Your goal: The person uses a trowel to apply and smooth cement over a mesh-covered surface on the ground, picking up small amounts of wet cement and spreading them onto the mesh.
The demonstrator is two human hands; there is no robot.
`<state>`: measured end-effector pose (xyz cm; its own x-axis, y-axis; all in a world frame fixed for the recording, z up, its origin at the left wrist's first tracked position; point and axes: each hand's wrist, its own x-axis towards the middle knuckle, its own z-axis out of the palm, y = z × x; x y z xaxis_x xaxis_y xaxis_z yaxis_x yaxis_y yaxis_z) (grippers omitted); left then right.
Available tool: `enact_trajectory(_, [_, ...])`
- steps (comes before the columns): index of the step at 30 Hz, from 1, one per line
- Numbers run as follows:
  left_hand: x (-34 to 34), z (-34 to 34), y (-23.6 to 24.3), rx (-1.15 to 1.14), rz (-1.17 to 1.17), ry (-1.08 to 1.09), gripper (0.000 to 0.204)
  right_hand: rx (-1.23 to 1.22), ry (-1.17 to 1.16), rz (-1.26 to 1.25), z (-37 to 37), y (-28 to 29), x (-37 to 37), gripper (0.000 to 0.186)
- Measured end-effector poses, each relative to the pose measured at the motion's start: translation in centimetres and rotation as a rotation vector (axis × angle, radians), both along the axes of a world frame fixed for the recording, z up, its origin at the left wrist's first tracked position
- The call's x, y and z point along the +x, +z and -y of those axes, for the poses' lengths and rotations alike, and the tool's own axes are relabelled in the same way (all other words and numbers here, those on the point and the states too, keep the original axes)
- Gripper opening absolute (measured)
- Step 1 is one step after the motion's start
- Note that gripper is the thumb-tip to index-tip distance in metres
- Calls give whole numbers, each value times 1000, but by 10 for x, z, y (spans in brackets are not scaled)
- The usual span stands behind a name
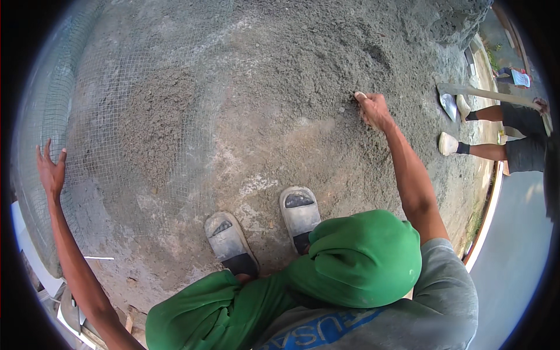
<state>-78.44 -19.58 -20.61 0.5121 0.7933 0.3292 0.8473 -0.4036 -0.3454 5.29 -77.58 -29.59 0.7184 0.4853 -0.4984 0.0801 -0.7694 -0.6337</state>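
At the far left, my left hand rests on the rolled part of a fine wire mesh, fingers spread. The flat part of the mesh stretches across the ground, with a patch of wet grey mortar showing within it. My right hand is at the right of centre, over loose rough mortar, its fingers curled closed; what they hold, if anything, is hidden.
My sandalled feet stand on stained concrete. At right a co-worker's legs stand beside a hoe in their hand. A pale raised edge borders a grey surface. White boards lie at lower left.
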Motion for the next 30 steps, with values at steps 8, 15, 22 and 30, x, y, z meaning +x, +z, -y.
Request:
enact_trajectory(8, [-3, 21, 17, -52, 6, 74, 72, 126, 54, 156, -21, 22, -40, 49])
enact_trajectory(15, [93, 62, 31, -45, -30, 276, 77, 83, 346, 185, -98, 101, -132, 44])
enact_trajectory(22, [53, 74, 48, 27, 134, 140, 89, 163, 683, 646, -202, 106, -226, 40])
enact_trajectory(30, [-53, 58, 93, -65, 159, 310, 150, 388, 67, -190, -194, 29, -334, 43])
